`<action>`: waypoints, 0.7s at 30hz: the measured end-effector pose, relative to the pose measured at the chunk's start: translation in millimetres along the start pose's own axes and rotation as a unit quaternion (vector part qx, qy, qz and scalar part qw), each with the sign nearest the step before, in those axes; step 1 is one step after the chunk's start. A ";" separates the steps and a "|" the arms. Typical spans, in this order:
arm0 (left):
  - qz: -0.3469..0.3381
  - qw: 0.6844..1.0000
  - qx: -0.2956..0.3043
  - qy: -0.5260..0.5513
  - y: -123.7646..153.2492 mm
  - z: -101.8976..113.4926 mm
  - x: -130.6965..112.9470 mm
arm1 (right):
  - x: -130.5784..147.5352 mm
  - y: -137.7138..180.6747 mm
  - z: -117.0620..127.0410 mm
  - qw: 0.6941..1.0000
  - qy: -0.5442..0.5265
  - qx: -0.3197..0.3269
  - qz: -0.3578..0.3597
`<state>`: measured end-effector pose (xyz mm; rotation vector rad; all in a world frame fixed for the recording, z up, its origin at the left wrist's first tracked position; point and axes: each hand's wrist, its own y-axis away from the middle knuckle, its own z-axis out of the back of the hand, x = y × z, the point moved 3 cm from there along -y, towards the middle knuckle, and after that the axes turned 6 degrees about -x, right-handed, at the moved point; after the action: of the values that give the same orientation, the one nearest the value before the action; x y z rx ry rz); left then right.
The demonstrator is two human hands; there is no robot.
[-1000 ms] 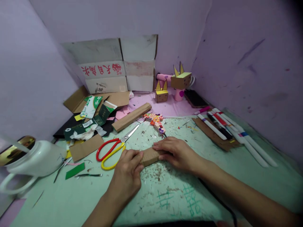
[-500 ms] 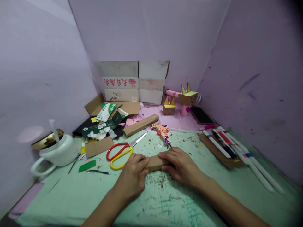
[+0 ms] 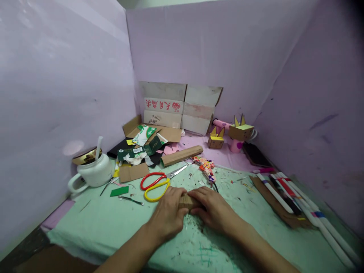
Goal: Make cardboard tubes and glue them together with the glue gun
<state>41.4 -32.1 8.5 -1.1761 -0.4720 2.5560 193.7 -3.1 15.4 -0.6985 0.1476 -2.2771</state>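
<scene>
Both of my hands grip a short brown cardboard strip, folded or curved, low over the table in front of me. My left hand closes on its left end, thumb below and fingers above. From the other side my right hand is wrapped over the right end, so only the middle of the strip shows. Scissors with one red and one yellow handle lie just beyond my left hand. Past my right hand sits a glue gun covered in a colourful pattern, its black cord trailing toward me.
A white mug stands at the left. Behind the scissors lie a long cardboard piece and a heap of scraps. Small eared cardboard heads stand at the back. Markers and a phone lie at the right.
The view has swung left, so the surroundings sit further right. My hands have drawn closer together on the cardboard strip, and less of it shows between them.
</scene>
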 end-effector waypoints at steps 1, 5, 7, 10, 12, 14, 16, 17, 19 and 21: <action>0.015 1.000 -0.020 0.007 -0.5 2.1 1.8 | -1.0 0.2 0.1 1.000 -0.002 0.000 -0.005; 0.082 0.990 -0.111 0.027 -4.5 15.5 7.5 | -0.8 0.7 3.2 1.000 -0.009 0.005 -0.014; 0.105 0.984 -0.141 0.038 -6.4 21.2 8.2 | 1.3 0.5 4.8 1.000 -0.018 0.012 -0.017; 0.126 0.976 -0.167 0.056 -7.7 25.2 8.5 | 2.2 1.1 6.2 0.999 -0.036 0.025 -0.026; 0.138 0.971 -0.184 0.070 -7.1 26.0 10.2 | 0.4 3.2 6.7 0.997 -0.064 0.030 -0.013; 0.148 0.965 -0.201 0.085 -5.4 26.1 13.4 | -3.8 6.7 8.4 0.992 -0.123 0.017 0.010; 0.152 0.957 -0.220 0.113 -3.4 26.6 16.3 | -10.8 10.1 13.0 0.975 -0.219 -0.038 -0.006; 0.151 0.952 -0.227 0.137 -2.9 27.0 16.9 | -15.0 11.2 15.8 0.955 -0.284 -0.076 -0.036; 0.141 0.945 -0.225 0.191 -5.0 27.8 14.9 | -21.5 12.4 19.2 0.882 -0.432 -0.137 -0.125; 0.121 0.947 -0.187 0.231 -13.2 27.4 7.8 | -20.6 11.2 18.4 0.787 -0.565 -0.149 -0.197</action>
<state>17.0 -21.9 25.4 -2.0161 -0.7546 2.3151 222.2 4.8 18.5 -2.3007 -0.2478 -1.7923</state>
